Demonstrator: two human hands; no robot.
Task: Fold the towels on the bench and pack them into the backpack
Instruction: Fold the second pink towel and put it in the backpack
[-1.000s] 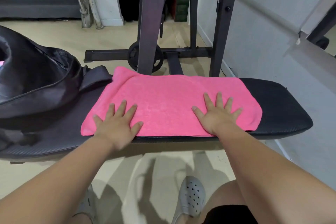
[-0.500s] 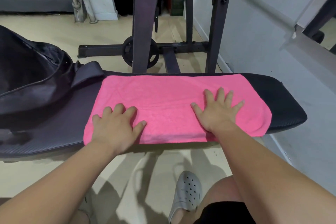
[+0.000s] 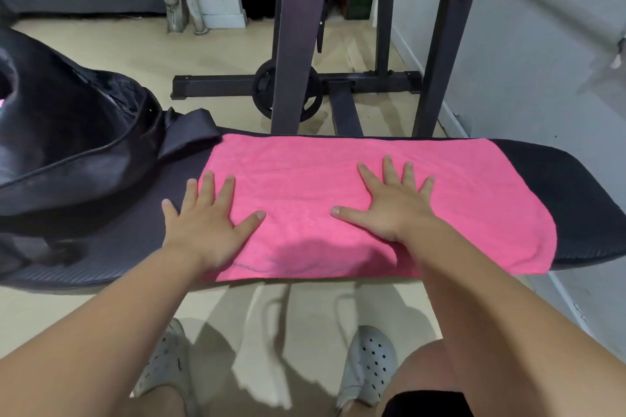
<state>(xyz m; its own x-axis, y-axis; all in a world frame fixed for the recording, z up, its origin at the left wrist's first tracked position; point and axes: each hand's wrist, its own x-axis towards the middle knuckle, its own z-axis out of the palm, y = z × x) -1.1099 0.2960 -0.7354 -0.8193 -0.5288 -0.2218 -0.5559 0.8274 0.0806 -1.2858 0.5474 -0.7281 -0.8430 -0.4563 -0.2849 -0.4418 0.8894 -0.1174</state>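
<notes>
— What is seen nearest?
— Two grey perforated shoes (image 3: 369, 359) are seen on the pale floor, just below the near edge of the surface (image 3: 576, 196).
— Is anything held?
— Nothing is grasped. The left grip (image 3: 203, 223) is laid flat with its fingers straight and spread across the left edge of the towel (image 3: 305, 179). Its thumb is on the cloth and its outer fingers are on bare padding. The right grip (image 3: 393, 210) is laid flat and spread wholly on the towel, right of its middle.
— Where is the towel placed?
— It is spread flat along the dark surface, and the right end of the surface is uncovered.
— And farther off?
— A black backpack (image 3: 67, 145) is set on the left end, with a strap just beside the towel's far left corner. Beyond it, a dark metal rack (image 3: 294, 44) is stood on the floor, and a weight plate (image 3: 262, 88) is partly hidden behind its upright.
</notes>
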